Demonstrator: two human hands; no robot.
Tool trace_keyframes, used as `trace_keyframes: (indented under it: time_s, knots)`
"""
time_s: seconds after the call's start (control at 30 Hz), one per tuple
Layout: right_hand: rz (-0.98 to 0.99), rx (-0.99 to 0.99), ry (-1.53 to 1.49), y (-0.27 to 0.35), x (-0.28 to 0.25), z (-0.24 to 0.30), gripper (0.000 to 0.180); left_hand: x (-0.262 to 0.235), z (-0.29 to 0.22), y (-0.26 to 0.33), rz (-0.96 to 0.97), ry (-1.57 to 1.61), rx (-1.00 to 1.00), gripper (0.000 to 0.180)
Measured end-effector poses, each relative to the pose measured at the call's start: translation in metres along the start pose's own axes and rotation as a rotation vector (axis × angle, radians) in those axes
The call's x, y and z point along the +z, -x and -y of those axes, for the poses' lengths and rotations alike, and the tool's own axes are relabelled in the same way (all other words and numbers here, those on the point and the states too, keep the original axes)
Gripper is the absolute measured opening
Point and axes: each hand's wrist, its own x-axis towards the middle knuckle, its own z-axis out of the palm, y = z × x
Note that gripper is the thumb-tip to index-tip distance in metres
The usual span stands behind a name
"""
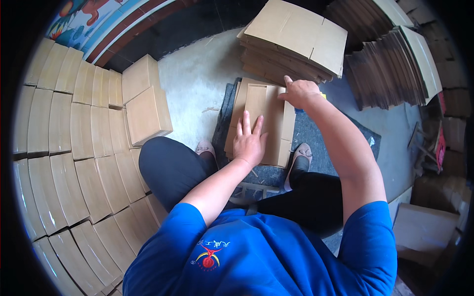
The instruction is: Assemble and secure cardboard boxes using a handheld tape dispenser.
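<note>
Along the left side, a wall of closed brown cartons (61, 118) rises in tight rows, some with shiny strips on their faces, and behind its upper end runs a brightly painted panel (81, 27). Just right of that wall, two loose cartons (148, 111) sit close together beside the pale floor (187, 74). Next come the seated person's left knee, in dark trousers (173, 160), and a light-coloured left shoe (203, 147). Between the two feet, on a dark mat (321, 133), lies the cardboard piece (275, 130) being handled, with a narrow raised panel along its middle. The left hand (250, 145) rests on it palm down, fingers spread and gripping nothing. Below are the folds of a blue shirt (286, 256). Just beyond the cardboard piece stands a thick stack of flattened cartons (296, 32). The right hand (300, 93), apart from the left, is at the far right corner of the piece, forefinger stretched out; whether its other fingers hold anything cannot be told, though a bit of yellow and blue shows beside it. Below it is the right shoe (302, 152). Farther right, more flattened cardboard (387, 69) stands on edge in bundles, near a pinkish-red item (440, 148).
</note>
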Motion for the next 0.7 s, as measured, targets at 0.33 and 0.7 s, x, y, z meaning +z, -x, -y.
trace_keyframes:
  time_s: [0.33,0.7]
  knots:
    - [0.071,-0.209,-0.242,-0.02,0.034,-0.018,0.061,-0.001,0.006,0.001,0.019,0.082,0.033,0.056]
    - [-0.113,-0.14,-0.265,-0.028,0.059,-0.026,0.073,-0.046,0.001,-0.023,0.31,0.058,0.007,0.063]
